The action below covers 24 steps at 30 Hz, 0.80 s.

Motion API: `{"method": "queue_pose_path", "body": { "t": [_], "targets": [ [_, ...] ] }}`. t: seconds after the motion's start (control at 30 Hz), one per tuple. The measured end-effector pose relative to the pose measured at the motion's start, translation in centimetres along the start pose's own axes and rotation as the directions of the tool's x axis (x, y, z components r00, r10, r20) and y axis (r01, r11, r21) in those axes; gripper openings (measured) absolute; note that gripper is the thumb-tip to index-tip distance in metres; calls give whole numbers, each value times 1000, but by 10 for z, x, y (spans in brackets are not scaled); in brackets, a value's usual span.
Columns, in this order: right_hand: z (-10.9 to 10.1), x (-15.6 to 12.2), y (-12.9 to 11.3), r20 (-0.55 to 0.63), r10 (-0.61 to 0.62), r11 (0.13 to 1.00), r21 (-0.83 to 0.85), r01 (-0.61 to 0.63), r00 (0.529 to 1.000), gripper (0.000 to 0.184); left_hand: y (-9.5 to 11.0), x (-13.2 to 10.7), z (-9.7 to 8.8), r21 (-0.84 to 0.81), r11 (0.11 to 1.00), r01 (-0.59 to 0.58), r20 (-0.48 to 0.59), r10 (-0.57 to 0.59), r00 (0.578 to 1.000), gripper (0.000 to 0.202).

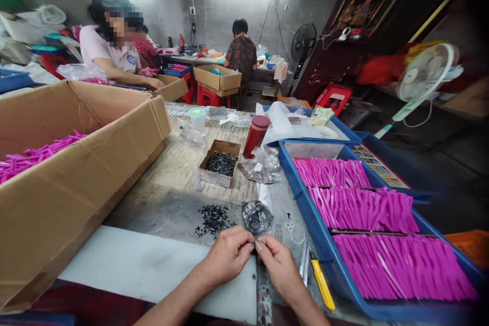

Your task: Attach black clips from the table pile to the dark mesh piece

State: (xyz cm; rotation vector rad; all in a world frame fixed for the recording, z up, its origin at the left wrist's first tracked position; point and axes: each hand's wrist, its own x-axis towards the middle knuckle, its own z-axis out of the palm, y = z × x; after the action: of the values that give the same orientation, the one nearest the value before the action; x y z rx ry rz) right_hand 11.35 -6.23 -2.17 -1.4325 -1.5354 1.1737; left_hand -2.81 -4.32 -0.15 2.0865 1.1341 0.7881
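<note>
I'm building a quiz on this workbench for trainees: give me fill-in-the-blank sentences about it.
1. The left hand and right hand meet at their ____.
2. The pink plastic pieces on the right lie in a ____ tray.
3. The tool beside that tray has a ____ handle.
Missing words: fingertips; blue; yellow.

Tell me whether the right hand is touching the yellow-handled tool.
Apart. The head view shows a clear gap between the right hand and the yellow-handled tool, which lies beside the blue tray.
</note>
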Motion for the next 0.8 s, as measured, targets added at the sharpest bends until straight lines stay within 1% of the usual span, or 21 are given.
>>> {"method": "queue_pose_path", "body": {
  "t": [0.1, 0.17, 0.23, 0.3, 0.33, 0.37, 0.43, 0.5, 0.57, 0.67, 0.73, 0.8],
  "targets": [
    [0, -1, -3, -8, -22, 993, -119, 21, 1000, 23, -3, 1, -2, 34, 997, -64, 8, 64, 998, 16],
    [-3, 0, -5, -9, -34, 982, -186, 32, 999, 23, -6, 1, 0, 17, 997, -71, -19, 72, 997, 16],
    [-8, 5, -7, -37, -49, 968, -248, 39, 998, 22, -10, 1, 2, -20, 999, -39, -53, 38, 998, 16],
    [-14, 12, -10, -101, -79, 948, -314, 43, 992, 21, -14, 1, 5, -61, 998, 21, -74, -25, 997, 15],
    [-17, 17, -11, -134, -113, 933, -356, 58, 985, 19, -16, 1, 6, -82, 995, 49, -79, -56, 995, 15],
    [-20, 23, -11, -130, -147, 912, -402, 84, 981, 18, -18, 1, 6, -102, 992, 69, -85, -78, 993, 14],
    [-21, 33, -12, -100, -207, 849, -512, 128, 973, 19, -21, 1, 6, -139, 986, 90, -97, -104, 990, 14],
    [-18, 42, -10, -45, -246, 755, -635, 163, 968, 20, -22, 1, 6, -169, 981, 99, -102, -117, 988, 14],
    [-12, 48, -8, -4, -218, 634, -761, 139, 976, 19, -21, 2, 4, -192, 975, 111, -102, -132, 986, 15],
    [-3, 52, -6, 9, -162, 457, -886, 83, 987, 15, -18, 3, 2, -221, 966, 133, -104, -159, 982, 15],
    [-1, 54, -7, 16, -144, 397, -915, 73, 989, 14, -17, 4, 2, -234, 960, 152, -102, -179, 979, 14],
    [0, 55, -8, 27, -137, 376, -923, 78, 990, 14, -16, 4, 2, -249, 955, 163, -97, -192, 977, 14]
  ]
}}
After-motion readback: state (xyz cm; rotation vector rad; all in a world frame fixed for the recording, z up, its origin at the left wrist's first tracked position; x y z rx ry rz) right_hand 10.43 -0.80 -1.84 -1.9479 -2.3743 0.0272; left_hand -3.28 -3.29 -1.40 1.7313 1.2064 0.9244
